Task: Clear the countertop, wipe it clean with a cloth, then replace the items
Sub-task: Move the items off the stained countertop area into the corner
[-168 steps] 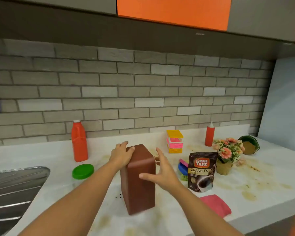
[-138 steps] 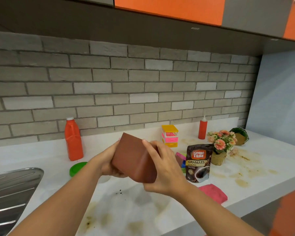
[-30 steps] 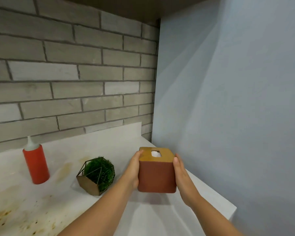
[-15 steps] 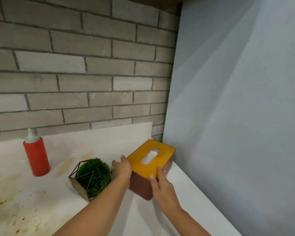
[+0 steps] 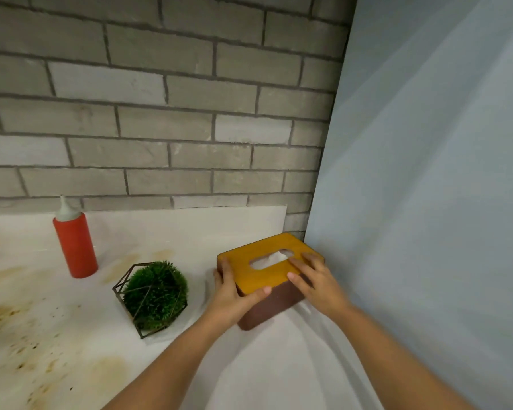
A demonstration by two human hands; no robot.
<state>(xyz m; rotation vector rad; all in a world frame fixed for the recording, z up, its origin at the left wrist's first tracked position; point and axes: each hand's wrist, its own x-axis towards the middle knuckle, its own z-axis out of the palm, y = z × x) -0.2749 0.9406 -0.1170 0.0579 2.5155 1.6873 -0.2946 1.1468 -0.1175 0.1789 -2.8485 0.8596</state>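
A brown tissue box with a mustard-yellow lid and a white tissue in its slot rests flat on the white countertop, tucked into the far right corner by the blue-grey wall. My left hand grips its left end, thumb over the lid's edge. My right hand lies on the lid's right side, fingers spread over it. No cloth is in view.
A green moss ball in a wire-frame holder stands just left of my left hand. A red squeeze bottle stands farther left near the brick backsplash. Brown stains and specks cover the counter's left part. The wall closes the right side.
The box went from upright on its end mid-counter, through being carried in both hands, to lying flat in the right corner. Over the last half second it was pushed closer to the wall.
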